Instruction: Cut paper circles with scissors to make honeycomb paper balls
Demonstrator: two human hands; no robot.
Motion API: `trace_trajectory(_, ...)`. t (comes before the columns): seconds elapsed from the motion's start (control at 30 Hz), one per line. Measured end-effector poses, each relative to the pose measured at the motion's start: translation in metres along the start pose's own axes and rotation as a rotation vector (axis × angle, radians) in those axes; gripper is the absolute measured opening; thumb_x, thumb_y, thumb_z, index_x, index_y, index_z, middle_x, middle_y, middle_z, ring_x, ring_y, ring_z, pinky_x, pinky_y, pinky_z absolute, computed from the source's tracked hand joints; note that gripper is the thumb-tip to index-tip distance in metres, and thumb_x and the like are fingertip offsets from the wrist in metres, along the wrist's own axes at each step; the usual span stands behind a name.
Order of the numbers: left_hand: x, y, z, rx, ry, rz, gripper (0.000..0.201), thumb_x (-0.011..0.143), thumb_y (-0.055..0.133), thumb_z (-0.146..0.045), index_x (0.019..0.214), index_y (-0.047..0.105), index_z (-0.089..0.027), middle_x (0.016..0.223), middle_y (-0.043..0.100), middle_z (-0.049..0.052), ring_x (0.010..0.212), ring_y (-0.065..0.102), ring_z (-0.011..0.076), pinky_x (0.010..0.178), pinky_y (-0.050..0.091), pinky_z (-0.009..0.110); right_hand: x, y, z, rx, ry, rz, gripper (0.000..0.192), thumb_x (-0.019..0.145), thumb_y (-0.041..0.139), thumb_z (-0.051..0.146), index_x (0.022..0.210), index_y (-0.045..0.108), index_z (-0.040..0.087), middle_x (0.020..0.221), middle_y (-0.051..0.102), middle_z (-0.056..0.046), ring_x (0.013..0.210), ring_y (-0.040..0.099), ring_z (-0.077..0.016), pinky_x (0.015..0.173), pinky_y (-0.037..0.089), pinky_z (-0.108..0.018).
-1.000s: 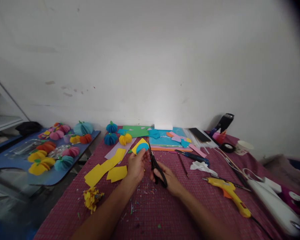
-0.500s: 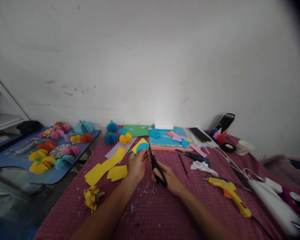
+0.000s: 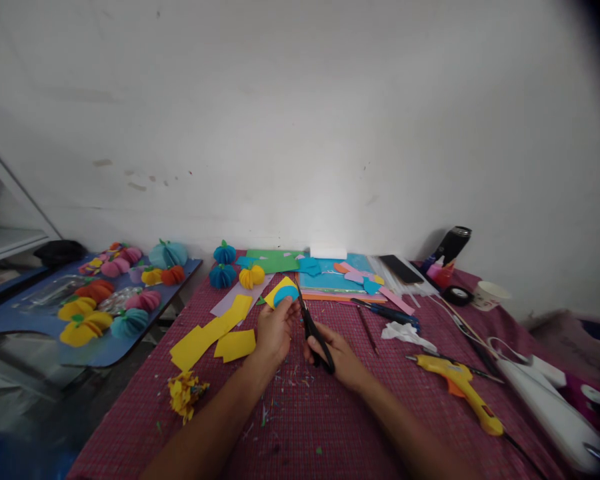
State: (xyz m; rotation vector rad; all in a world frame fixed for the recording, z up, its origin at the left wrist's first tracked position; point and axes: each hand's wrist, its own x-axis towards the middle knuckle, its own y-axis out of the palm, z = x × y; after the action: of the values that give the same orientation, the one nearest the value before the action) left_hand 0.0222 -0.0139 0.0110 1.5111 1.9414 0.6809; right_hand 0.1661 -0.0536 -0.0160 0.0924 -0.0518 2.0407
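Pinched in my left hand [image 3: 275, 331] is a piece of yellow paper [image 3: 274, 292] with a blue paper circle [image 3: 285, 294] lying flat against it. My right hand [image 3: 337, 353] is closed around the black handles of a pair of scissors [image 3: 316, 339]. The blades point up and away, right at the edge of the yellow paper; whether they grip it I cannot tell. Left of my hands lie a long yellow paper strip [image 3: 211, 333] and a smaller yellow piece [image 3: 236, 345]. Tiny paper snippets [image 3: 294, 381] are scattered on the tablecloth below.
Blue paper pumpkins [image 3: 223, 275] and a yellow one [image 3: 252, 276] stand at the back left. On the right lie a yellow glue gun [image 3: 463, 387], a utility knife [image 3: 393, 313], a crumpled tissue [image 3: 403, 333] and a paper cup [image 3: 487, 295]. A blue side table [image 3: 97, 353] holds more paper pumpkins.
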Motion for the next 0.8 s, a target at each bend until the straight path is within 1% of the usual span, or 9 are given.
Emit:
trace_trajectory(0.17, 0.0002, 0.0003, -0.0005, -0.004, 0.005, -0.007, 0.029, 0.061, 0.081, -0.020, 0.083, 0.064, -0.013, 0.075, 0.070, 0.004, 0.067, 0.067, 0.0140, 0.070, 0.052, 0.027, -0.0009, -0.0007, 0.0032, -0.011, -0.007, 0.004, 0.038, 0.090, 0.056, 0.051, 0.109, 0.056, 0.018, 0.073, 0.058, 0.000, 0.064, 0.051, -0.0133, 0.059, 0.037, -0.025)
trace_trajectory(0.7, 0.0008, 0.0003, 0.0000, 0.005, 0.002, 0.003, 0.028, 0.062, 0.081, -0.021, 0.082, 0.063, -0.014, 0.074, 0.069, 0.004, 0.068, 0.066, 0.0136, 0.069, 0.050, 0.026, -0.0009, -0.0006, 0.0026, -0.067, -0.039, 0.005, 0.038, 0.091, 0.052, 0.055, 0.098, 0.056, 0.018, 0.070, 0.054, 0.000, 0.061, 0.048, -0.0127, 0.056, 0.035, -0.025)
trace_trajectory(0.8, 0.0005, 0.0007, -0.0003, -0.001, 0.004, 0.009, 0.028, 0.061, 0.081, -0.020, 0.081, 0.063, -0.014, 0.075, 0.070, 0.004, 0.068, 0.066, 0.0134, 0.069, 0.050, 0.026, -0.0009, -0.0007, 0.0025, -0.070, -0.032, -0.001, 0.038, 0.091, 0.053, 0.054, 0.100, 0.056, 0.018, 0.070, 0.054, 0.001, 0.060, 0.047, -0.0124, 0.056, 0.035, -0.025)
